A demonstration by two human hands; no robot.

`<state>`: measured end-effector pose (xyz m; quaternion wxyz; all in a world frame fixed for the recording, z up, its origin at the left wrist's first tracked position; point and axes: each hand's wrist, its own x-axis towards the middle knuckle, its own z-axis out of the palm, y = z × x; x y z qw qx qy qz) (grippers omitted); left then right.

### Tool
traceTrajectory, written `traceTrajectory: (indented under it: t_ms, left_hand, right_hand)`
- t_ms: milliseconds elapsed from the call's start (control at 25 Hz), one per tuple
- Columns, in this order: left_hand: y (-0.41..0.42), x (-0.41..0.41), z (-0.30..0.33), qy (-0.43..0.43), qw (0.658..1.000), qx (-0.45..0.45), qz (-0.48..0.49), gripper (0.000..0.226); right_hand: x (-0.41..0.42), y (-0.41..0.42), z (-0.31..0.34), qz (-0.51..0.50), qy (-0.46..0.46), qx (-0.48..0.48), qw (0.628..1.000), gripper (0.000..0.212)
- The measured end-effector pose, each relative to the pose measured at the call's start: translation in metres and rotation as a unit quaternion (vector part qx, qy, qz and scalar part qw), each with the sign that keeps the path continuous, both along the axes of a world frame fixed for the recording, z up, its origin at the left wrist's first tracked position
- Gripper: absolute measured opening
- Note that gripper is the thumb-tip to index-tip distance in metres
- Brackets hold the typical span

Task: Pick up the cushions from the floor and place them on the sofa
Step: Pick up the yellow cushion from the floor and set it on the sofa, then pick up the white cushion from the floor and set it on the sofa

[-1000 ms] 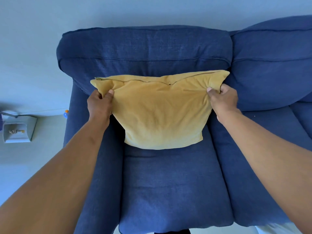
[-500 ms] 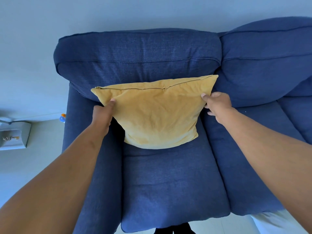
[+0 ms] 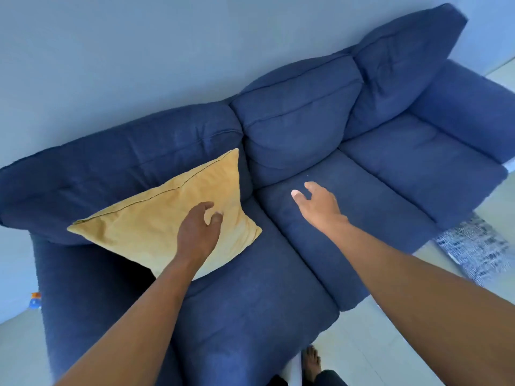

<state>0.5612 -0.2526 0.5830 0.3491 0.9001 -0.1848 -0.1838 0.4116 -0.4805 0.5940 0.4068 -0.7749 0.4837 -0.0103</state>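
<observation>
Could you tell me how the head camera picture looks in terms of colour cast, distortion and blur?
Head view: a cool blue cast over wall and floor; wide-angle bending bows the blue sofa; the left hand is slightly motion-blurred at its fingers over the yellow cushion; the right hand is sharper; no harsh glare.

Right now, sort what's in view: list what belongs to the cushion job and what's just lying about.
Job:
yellow cushion, leaning against the backrest
blue sofa
left hand and right hand, both empty

Lying about:
patterned rug
small orange-and-blue object on the floor
</observation>
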Motion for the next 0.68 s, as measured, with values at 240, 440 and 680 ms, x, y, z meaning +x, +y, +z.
traceTrajectory:
  t_ms: [240, 440, 680]
  left_hand:
    - [-0.111, -0.113, 0.004, 0.036, 0.974, 0.023, -0.224, 0.062]
    - [-0.17, -0.239, -0.012, 0.048, 0.925, 0.093, -0.364, 0.072]
    - [-0.217, -0.392, -0.03, 0.031, 0.858, 0.171, -0.484, 0.075]
  right_hand:
    - [-0.166, -0.034, -0.01, -0.126, 0.02, -0.019, 0.992, 0.062]
    - [-0.322, -0.046, -0.041, -0.212, 0.039, -0.031, 0.976, 0.063]
    - [-0.493, -0.028, -0.072, -0.289, 0.094, 0.031, 0.952, 0.077]
